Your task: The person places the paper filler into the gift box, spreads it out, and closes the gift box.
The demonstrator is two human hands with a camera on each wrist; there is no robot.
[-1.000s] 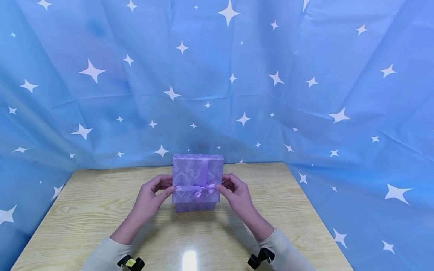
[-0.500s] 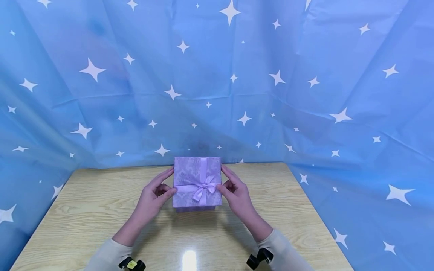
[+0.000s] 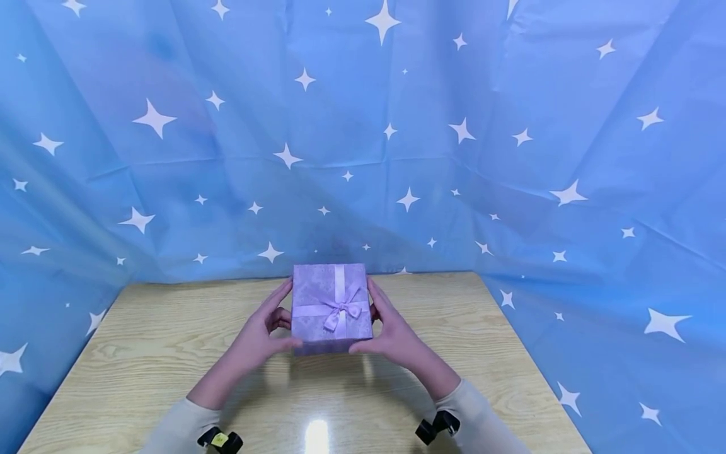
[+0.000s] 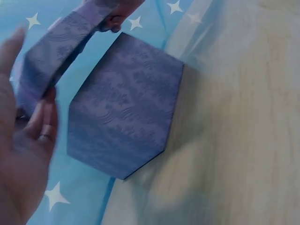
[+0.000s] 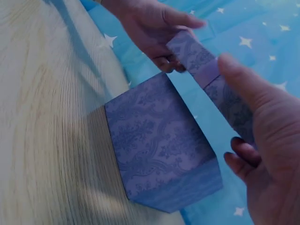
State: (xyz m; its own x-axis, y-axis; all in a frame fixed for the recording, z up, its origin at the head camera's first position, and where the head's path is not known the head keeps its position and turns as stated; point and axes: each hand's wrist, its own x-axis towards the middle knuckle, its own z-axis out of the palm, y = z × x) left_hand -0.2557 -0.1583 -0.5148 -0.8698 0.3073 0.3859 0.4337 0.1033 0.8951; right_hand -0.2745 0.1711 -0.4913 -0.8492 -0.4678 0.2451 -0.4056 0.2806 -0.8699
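A square lilac gift box lid point(image 3: 315, 287), patterned and tied with a ribbon bow point(image 3: 340, 310), is held between both hands. My left hand point(image 3: 258, 334) grips its left side and my right hand point(image 3: 394, 334) its right, thumbs at the front corners. Beneath it the matching box base point(image 5: 159, 140) stands on the table. Both wrist views show a gap between lid and base, with backdrop visible through it. Some fingers curl under the lid's rim in the left wrist view. The inside of the base is hidden.
The pale wood-grain table point(image 3: 170, 353) reaches back to a blue curtain point(image 3: 363, 126) with white stars, which also hangs along the sides. A bright light reflection point(image 3: 316, 436) lies near the table's front. Each wrist wears a dark strapped device point(image 3: 220, 440).
The lid has tipped from slanting toward the camera to nearly level over the base. Both thumbs have slid from its top face down to the front corners.
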